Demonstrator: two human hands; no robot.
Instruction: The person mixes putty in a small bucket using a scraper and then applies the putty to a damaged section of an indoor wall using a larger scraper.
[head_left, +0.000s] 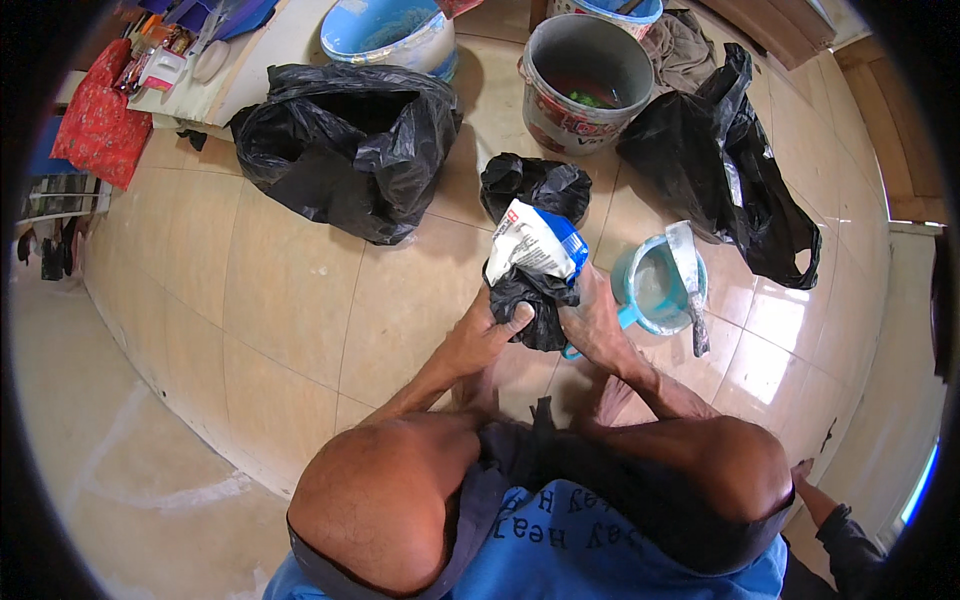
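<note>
In front of my knees, both hands are closed round a crumpled black plastic bag point(537, 318). From its mouth rises a white and blue packet point(537, 243). My left hand point(492, 328) grips the bag's left side, thumb across the front. On the other side my right hand point(590, 318) holds the bag, its fingers partly hidden behind it. Just right of that hand stands a light blue plastic dipper point(648, 318), with pale residue inside. A putty knife point(685, 262) lies across the dipper's rim. Beyond the packet sits a small black bag point(545, 180).
A large open black bag point(345, 175) stands far left, and another black bag point(705, 145) lies far right. Between them are a grey-lined bucket point(570, 125) and a blue-lined bucket point(437, 55). A cluttered table point(215, 100) is upper left. Another person's hand point(803, 470) shows at lower right.
</note>
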